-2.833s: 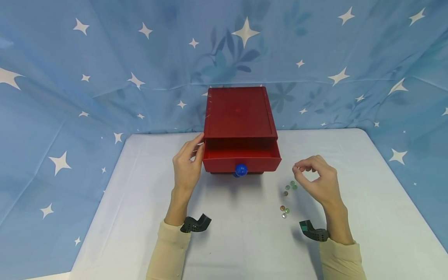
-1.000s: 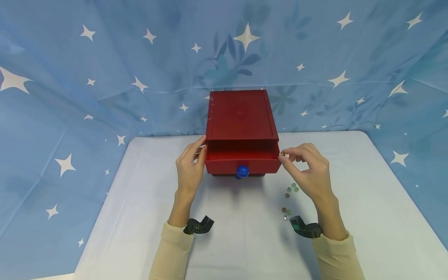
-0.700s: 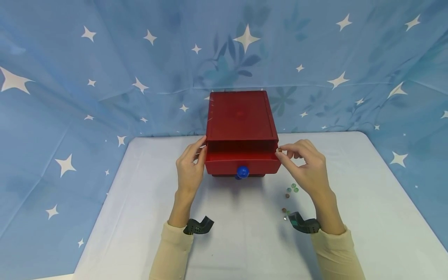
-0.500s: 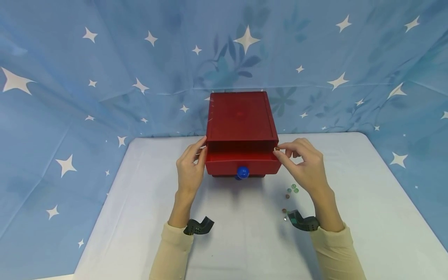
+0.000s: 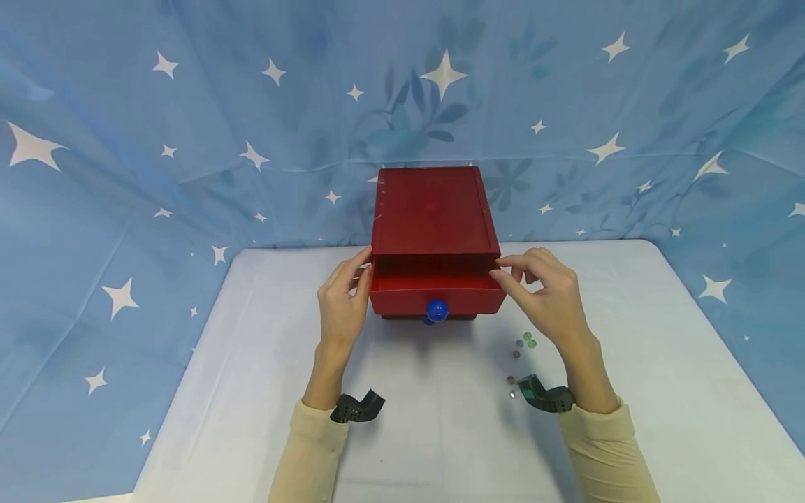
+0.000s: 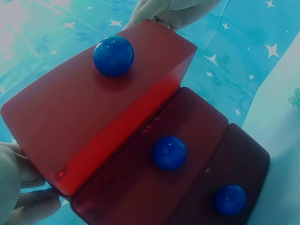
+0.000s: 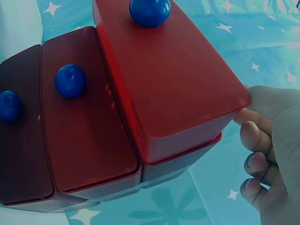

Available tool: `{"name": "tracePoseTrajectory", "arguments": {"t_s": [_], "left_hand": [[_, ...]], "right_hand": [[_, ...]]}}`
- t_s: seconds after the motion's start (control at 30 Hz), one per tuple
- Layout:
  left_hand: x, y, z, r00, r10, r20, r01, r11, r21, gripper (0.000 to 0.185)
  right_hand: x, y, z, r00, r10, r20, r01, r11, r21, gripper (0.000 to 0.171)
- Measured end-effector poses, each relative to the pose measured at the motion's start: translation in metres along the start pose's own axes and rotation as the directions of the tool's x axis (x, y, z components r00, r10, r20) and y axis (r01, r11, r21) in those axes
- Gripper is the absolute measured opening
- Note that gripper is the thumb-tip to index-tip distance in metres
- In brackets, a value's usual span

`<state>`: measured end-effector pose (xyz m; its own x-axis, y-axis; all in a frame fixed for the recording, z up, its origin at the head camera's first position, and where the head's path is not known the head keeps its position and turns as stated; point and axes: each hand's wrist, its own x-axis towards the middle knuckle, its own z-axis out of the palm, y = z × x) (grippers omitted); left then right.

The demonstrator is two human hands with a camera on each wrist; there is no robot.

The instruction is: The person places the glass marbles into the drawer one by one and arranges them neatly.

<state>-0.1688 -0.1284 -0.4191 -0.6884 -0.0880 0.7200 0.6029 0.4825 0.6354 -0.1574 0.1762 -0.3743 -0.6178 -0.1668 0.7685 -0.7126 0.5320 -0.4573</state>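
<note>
Dropping the little bead into the pulled-out top drawer [image 5: 437,292] looks like the step here, and your right hand [image 5: 541,300] is parked at the drawer's right front corner with thumb and forefinger pinched close; I honestly can't tell whether a bead is between them. Get the fingertips fully past the rim before you let go, since a round glass bead will bounce off that hard edge and roll across the smooth table [image 5: 440,419]. Your left hand [image 5: 339,307] lies flat with straight fingers against the drawer's left side, good for steadying the light red box [image 5: 432,209]. It's glossy plastic with three drawers, each with a round blue knob [image 5: 436,310]. The loose beads [image 5: 525,342], greenish and brownish, sit near your right wrist.
</note>
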Motion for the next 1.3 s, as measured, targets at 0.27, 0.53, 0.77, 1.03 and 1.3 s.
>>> {"name": "tracePoseTrajectory", "arguments": {"t_s": [0.27, 0.53, 0.77, 1.03, 1.3], "left_hand": [[0.0, -0.001, 0.0, 1.0, 0.004, -0.004, -0.004, 1.0, -0.011, 0.034], [0.001, 0.0, 0.0, 1.0, 0.005, -0.003, -0.005, 1.0, -0.013, 0.034], [0.0, 0.001, -0.001, 1.0, -0.003, 0.004, 0.003, 1.0, -0.007, 0.035], [0.0, 0.0, -0.001, 1.0, -0.001, 0.005, 0.001, 1.0, -0.014, 0.035], [0.001, 0.001, -0.001, 1.0, -0.011, 0.004, 0.011, 1.0, -0.004, 0.035]], "right_hand": [[-0.001, 0.001, -0.002, 1.0, 0.004, -0.023, -0.004, 1.0, -0.022, 0.029], [-0.004, 0.001, -0.005, 0.999, -0.001, -0.044, 0.0, 1.0, -0.024, 0.029], [-0.007, 0.003, -0.008, 0.998, 0.008, -0.055, -0.009, 1.0, -0.024, 0.029], [-0.012, 0.002, -0.012, 0.998, 0.036, -0.061, -0.038, 0.999, -0.033, 0.03], [-0.016, 0.005, -0.013, 0.998, 0.025, -0.055, -0.027, 0.999, -0.019, 0.029]]}}
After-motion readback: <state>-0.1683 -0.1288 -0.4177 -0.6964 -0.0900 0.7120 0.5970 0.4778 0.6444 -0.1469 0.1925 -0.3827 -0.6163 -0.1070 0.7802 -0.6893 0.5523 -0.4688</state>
